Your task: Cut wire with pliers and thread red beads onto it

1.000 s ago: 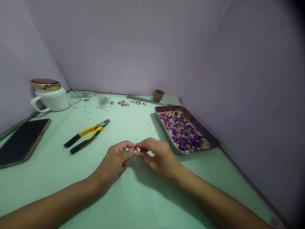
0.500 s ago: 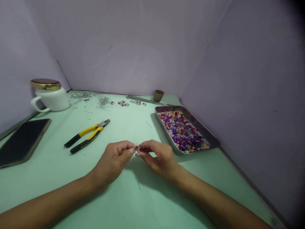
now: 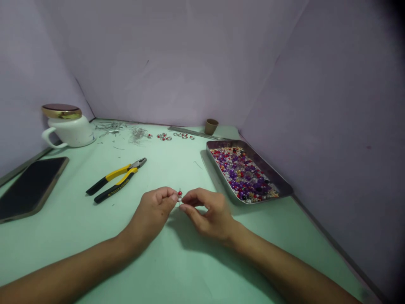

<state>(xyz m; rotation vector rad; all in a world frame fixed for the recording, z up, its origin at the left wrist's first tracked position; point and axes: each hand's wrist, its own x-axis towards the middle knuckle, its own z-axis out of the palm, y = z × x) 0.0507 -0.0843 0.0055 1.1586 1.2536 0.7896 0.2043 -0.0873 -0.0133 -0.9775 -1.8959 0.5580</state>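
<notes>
Between my two hands is a small wire piece with a red bead (image 3: 180,193) on top and a white bead (image 3: 180,199) just below it. Thumb and forefinger of my left hand (image 3: 155,211) pinch it from the left. My right hand (image 3: 210,213) is at its right side, thumb and forefinger slightly apart by the lower end of the wire; whether they touch the wire is too small to tell. A metal tray (image 3: 224,181) of mixed purple, red, white and gold beads lies to the right. Pliers (image 3: 118,179) with yellow and black handles lie to the left.
A dark phone (image 3: 30,185) and a white mug (image 3: 71,131) with a gold-rimmed lid stand at the left. Along the back are wire scraps (image 3: 110,127), small beaded pieces (image 3: 164,137), thin rods (image 3: 196,133) and a brown cup (image 3: 211,126).
My right thumb and forefinger have parted a little and moved down beside the piece. The white bead under the red one shows more clearly now. My left hand keeps its pinch.
</notes>
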